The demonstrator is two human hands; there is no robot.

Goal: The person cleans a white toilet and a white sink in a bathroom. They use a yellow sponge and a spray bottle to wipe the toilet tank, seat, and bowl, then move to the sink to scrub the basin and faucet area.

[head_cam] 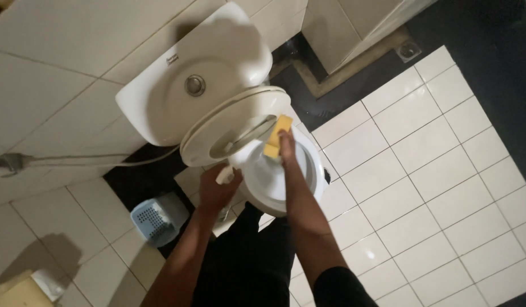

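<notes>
Gripping a yellow sponge (277, 136) at frame centre, right hand (286, 143) presses it against the raised toilet seat (231, 122); left hand (217, 187) closes around a white spray bottle (229, 173) beside the bowl (274, 182), held ready.

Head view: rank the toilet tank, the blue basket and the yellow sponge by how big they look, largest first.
1. Toilet tank, by far the largest.
2. Blue basket on the floor.
3. Yellow sponge, smallest, partly covered by the right hand.
</notes>
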